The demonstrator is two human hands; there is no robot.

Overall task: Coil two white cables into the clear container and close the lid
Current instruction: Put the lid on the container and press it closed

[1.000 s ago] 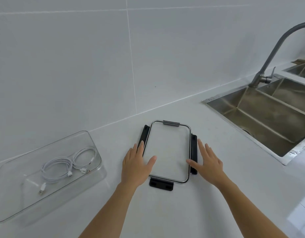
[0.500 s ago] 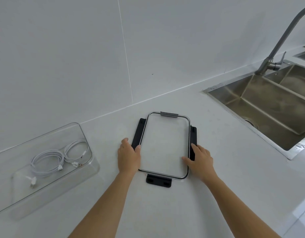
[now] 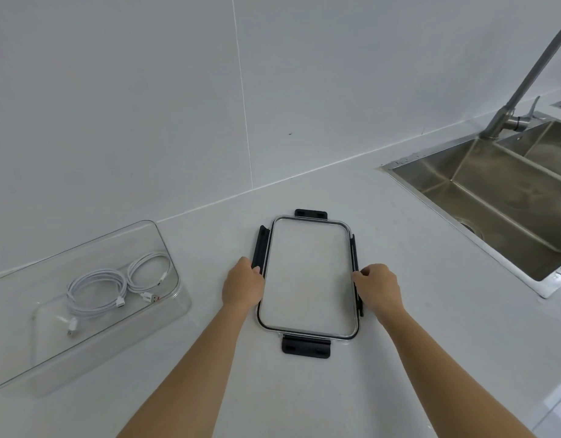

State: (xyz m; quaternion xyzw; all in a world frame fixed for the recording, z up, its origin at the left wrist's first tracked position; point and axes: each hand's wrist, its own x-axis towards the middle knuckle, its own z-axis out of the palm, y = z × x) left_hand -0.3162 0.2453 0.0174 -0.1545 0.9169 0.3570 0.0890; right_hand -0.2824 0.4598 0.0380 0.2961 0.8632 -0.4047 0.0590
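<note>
A clear rectangular lid with black latch flaps lies flat on the white counter in the middle. My left hand grips its left edge and my right hand grips its right edge, fingers curled around the side latches. To the left stands the open clear container. Inside it lie two coiled white cables: a larger coil and a smaller coil, with their plugs resting on the container floor.
A steel sink with a tall grey faucet is set into the counter at the right. A white tiled wall runs behind the counter. The counter's edge shows at the lower right.
Both hands went from lying open beside the lid to closing on its two long edges. The lid's far latch flap now sticks out flat.
</note>
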